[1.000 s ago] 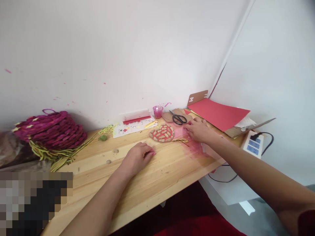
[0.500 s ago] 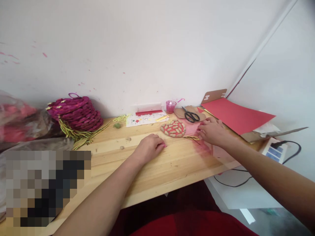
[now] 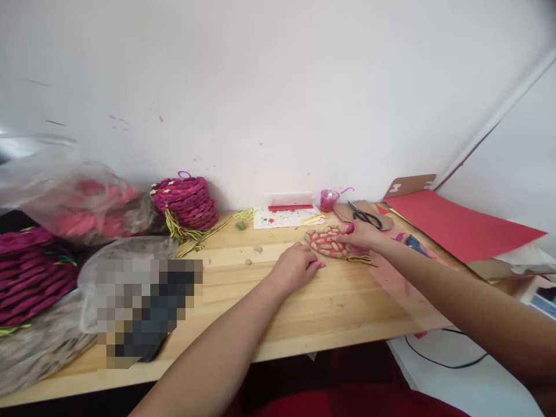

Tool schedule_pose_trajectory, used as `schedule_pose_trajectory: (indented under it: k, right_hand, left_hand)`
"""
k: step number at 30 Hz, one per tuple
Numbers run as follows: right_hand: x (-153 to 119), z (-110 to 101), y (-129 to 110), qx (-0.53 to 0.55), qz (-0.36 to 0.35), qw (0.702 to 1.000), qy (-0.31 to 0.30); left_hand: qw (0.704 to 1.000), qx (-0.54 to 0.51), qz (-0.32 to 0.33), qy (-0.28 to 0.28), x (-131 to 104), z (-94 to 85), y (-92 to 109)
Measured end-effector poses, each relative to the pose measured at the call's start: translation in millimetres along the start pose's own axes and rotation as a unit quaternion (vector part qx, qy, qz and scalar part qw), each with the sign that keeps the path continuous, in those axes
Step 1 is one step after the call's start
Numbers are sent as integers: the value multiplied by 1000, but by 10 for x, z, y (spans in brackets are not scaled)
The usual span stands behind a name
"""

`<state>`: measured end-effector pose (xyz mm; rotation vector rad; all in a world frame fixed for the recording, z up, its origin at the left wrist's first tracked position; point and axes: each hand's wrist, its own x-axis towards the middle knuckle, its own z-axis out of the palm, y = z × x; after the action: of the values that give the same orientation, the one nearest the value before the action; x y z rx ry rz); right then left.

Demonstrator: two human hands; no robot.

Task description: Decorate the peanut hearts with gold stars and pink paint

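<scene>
My right hand point(image 3: 361, 236) reaches over the right end of an oval red piece studded with peanuts point(image 3: 325, 243), its thumb and fingers closed at the edge. The piece lies flat on the wooden table, a yellow-green yarn tassel point(image 3: 359, 259) at its right end. My left hand point(image 3: 297, 267) rests on the wood just left of it, loosely curled, with the thumb apart from the fingers and nothing visible in it. Black-handled scissors point(image 3: 367, 218) lie on brown cardboard behind my right hand.
A star sticker sheet point(image 3: 282, 219) and a cup of pink liquid point(image 3: 329, 200) stand by the wall. Red card point(image 3: 460, 223) lies at right. Magenta braided coils point(image 3: 186, 202), plastic bags point(image 3: 91, 197) and a blurred-out dark object point(image 3: 158, 318) are at left.
My right hand has moved left from the pink-stained sheet onto the peanut-studded piece. My left hand stays on the table. The view has turned left, showing more bags and another coil.
</scene>
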<state>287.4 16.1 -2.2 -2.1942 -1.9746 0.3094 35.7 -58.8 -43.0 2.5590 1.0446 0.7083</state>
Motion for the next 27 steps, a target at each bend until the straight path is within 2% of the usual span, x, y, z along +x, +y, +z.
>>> schedule_pose_trajectory:
  k: [6, 9, 14, 17, 19, 22, 24, 27]
  right_hand:
    - [-107, -1, -7, 173, 33, 984, -6]
    - [-208, 8, -26, 308, 31, 950, -33]
    - [-328, -43, 43, 472, 46, 880, -32]
    - [-413, -71, 67, 523, 46, 849, -52]
    - [-500, -57, 19, 576, 36, 813, -74]
    - [-596, 4, -154, 651, -1, 754, -91]
    - [-583, 43, -291, 682, -29, 727, -76]
    - [-460, 58, -452, 713, -27, 700, -39]
  left_hand:
    - [1000, -25, 5, 15, 12, 41, -18]
    - [999, -41, 9, 7, 28, 29, -9]
    - [1000, -10, 8, -16, 39, -53, 42]
    - [999, 22, -43, -13, 40, -120, 88]
    - [994, 5, -112, 8, 39, -153, 112]
    - [976, -78, -195, 52, 38, -159, 111]
    - [961, -144, -211, 101, 40, -140, 83]
    - [932, -214, -238, 171, 44, -124, 17]
